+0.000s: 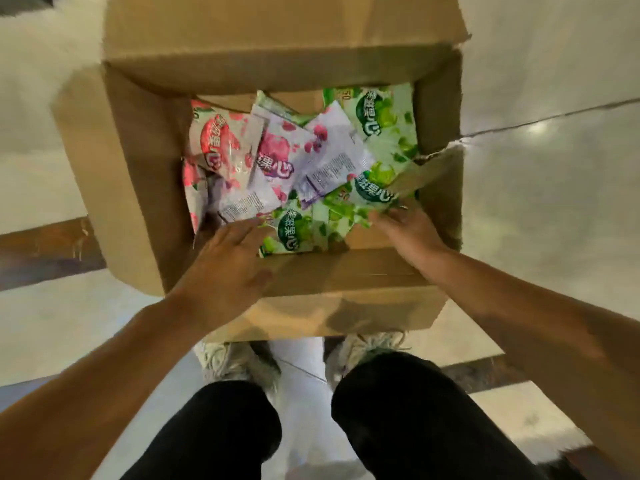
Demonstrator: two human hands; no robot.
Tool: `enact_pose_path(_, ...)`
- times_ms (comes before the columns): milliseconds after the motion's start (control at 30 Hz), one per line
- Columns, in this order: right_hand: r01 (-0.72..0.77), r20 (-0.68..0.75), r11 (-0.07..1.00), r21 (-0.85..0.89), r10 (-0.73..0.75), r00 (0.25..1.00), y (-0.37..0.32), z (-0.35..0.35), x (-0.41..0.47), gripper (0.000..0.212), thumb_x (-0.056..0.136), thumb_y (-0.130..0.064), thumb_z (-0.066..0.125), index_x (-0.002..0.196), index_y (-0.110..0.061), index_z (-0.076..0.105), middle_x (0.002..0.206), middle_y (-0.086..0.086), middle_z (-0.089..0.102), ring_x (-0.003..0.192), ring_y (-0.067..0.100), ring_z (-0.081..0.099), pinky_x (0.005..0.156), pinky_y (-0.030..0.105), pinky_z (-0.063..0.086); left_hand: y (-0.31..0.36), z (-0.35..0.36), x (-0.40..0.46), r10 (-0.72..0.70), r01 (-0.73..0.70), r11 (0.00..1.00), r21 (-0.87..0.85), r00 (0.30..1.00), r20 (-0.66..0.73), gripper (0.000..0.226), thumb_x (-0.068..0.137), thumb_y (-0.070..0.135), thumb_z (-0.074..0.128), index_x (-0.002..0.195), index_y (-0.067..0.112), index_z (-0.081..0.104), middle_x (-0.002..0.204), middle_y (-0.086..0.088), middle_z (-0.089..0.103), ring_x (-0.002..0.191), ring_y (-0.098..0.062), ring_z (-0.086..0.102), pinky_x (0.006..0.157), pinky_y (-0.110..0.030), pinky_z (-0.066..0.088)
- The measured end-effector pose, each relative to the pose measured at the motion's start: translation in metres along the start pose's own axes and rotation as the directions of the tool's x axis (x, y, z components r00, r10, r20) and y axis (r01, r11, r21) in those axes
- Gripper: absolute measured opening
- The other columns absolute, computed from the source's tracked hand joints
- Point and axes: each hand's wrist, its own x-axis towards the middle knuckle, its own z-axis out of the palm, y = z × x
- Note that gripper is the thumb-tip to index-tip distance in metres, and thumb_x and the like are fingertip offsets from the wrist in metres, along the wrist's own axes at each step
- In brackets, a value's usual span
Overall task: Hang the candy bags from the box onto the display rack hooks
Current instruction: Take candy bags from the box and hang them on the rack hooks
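2 hands reach into the open box (pixel 138 188) of candy bags.
Left hand (pixel 228 268) spread wide at 7 o'clock; right hand (pixel 405 230) at 5 o'clock touches a green bag (pixel 374 192), grip unclear.

One cardboard box (pixel 138 174) sits open on the floor, with four flaps folded out. Inside lies a loose heap of candy bags in three colours. Three green bags (pixel 391 133) show their fronts: one at the far right, one at the near right, one near the middle front edge. At least two red bags (pixel 221 140) lie along the left side. About four purple bags (pixel 277 157) are in the middle, two of them back side up; overlaps make the exact number uncertain. Two hands reach in: one left hand (pixel 228 265) and one right hand (pixel 408 230). Two shoes (pixel 239 362) show below the box.
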Motion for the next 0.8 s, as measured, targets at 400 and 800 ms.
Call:
enact_pose_path(400,0.025,-0.098,1.000,-0.008,-0.025,0.995,0.009,0.012,-0.037,0.046,0.078,-0.048,0.076,0.112,-0.016,0.071,0.104,-0.004,0.075,0.101,0.019,0.071,0.091,0.046,0.057,0.003,-0.007,-0.020,-0.149,0.181,0.934,-0.308,0.981,0.126,0.061,0.085,0.039,0.051,0.144,0.026,0.044,0.150,0.005,0.040,0.142,-0.015,0.029,0.118,-0.028,0.022)
enact_pose_path(800,0.228,0.365,0.966,0.122,-0.258,0.895,-0.069,0.036,-0.128,0.042,0.086,-0.004,0.076,0.124,-0.004,0.059,0.114,0.006,0.073,0.103,0.012,0.071,0.087,0.020,0.056,0.019,-0.056,-0.024,-0.276,0.368,0.484,-0.794,0.925,0.261,0.056,0.077,-0.015,0.074,0.118,0.020,0.058,0.101,0.013,0.076,0.099,-0.003,0.071,0.081,-0.020,0.057)
